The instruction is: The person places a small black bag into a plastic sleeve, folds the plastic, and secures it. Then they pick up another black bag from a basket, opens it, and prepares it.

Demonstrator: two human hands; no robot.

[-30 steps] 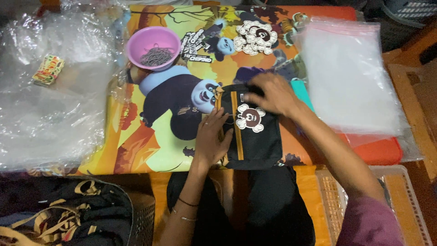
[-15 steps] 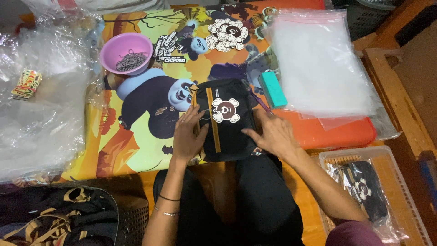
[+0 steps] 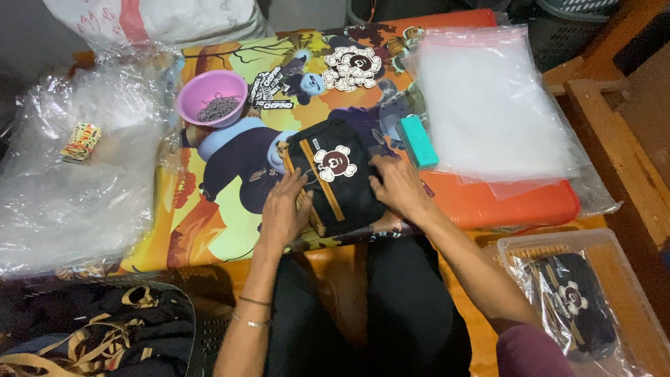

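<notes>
Head view: crumpled clear plastic [image 3: 77,181] far left, pink bowl [image 3: 211,98] beside it. Left hand [image 3: 285,209] flat, fingers spread, pressing left edge of black pouch [image 3: 342,178] at middle of colourful tabletop [image 3: 209,230]. Right hand [image 3: 396,185] flat on pouch's right side, grip spread. Teal block [image 3: 419,141] just right; clear bags [image 3: 488,105] beyond.

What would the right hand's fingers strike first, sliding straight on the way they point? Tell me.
Likely the white skull patch on the black fabric bag that the right hand presses; the fingers point left toward it.
</notes>
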